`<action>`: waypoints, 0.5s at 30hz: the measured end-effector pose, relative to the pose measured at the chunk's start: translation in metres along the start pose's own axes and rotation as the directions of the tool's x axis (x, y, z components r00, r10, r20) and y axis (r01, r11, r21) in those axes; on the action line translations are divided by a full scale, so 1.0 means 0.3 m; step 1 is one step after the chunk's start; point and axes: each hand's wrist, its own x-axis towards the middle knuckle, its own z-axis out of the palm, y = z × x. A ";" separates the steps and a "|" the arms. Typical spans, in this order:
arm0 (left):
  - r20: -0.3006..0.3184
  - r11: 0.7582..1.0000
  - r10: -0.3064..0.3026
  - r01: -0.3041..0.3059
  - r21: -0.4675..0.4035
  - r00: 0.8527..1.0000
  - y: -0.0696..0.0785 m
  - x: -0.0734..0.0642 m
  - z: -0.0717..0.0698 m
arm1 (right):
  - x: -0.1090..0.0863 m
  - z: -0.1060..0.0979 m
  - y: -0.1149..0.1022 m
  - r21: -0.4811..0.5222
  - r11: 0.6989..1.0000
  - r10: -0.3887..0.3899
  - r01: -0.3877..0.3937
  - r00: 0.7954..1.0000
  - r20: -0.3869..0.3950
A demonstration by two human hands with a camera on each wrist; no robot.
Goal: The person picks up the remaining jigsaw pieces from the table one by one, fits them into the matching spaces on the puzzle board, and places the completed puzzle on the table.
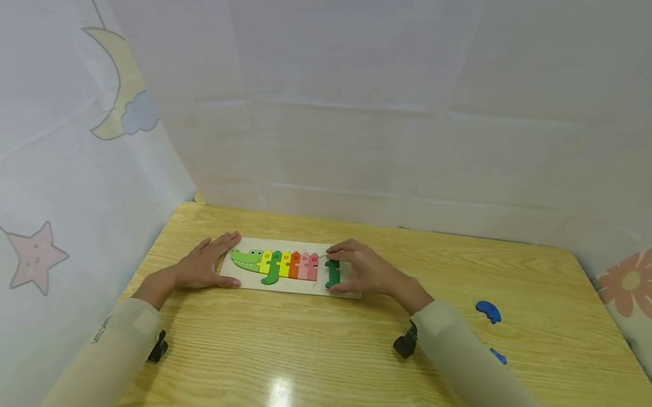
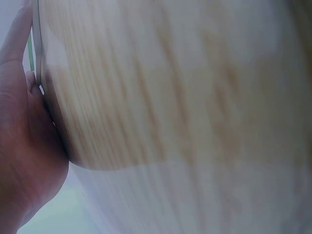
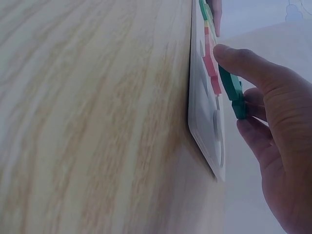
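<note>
A crocodile puzzle board (image 1: 295,287) lies near the far side of the table, filled at the left with a light green head (image 1: 246,260) and a row of yellow, green, orange and pink pieces (image 1: 286,264). My left hand (image 1: 203,263) rests at the board's left end, thumb at the near corner and fingers at the far one. Over the right part of the board, my right hand (image 1: 369,272) pinches a dark green puzzle piece (image 3: 231,85) between thumb and fingers. That piece is tilted above the board in the right wrist view.
Two blue puzzle pieces lie on the table to the right: a curved one (image 1: 489,311) and another (image 1: 498,356) partly hidden by the right sleeve (image 1: 484,372). Pale printed sheets (image 1: 333,149) stand around the wooden table (image 1: 281,343).
</note>
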 end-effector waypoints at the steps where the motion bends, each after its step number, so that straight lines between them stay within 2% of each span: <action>1: -0.003 1.000 0.004 -0.004 -0.004 1.000 0.001 0.000 -0.001 | 0.002 0.002 -0.001 0.001 1.000 0.002 -0.002 1.000 -0.002; 8: -0.013 1.000 0.014 -0.014 0.006 1.000 0.005 0.000 -0.001 | 0.018 0.018 -0.002 -0.038 0.999 -0.006 0.005 1.000 -0.014; 15: -0.024 0.999 0.032 -0.032 -0.021 0.999 0.012 -0.006 -0.004 | 0.027 0.034 -0.003 -0.021 0.999 0.025 -0.024 1.000 0.000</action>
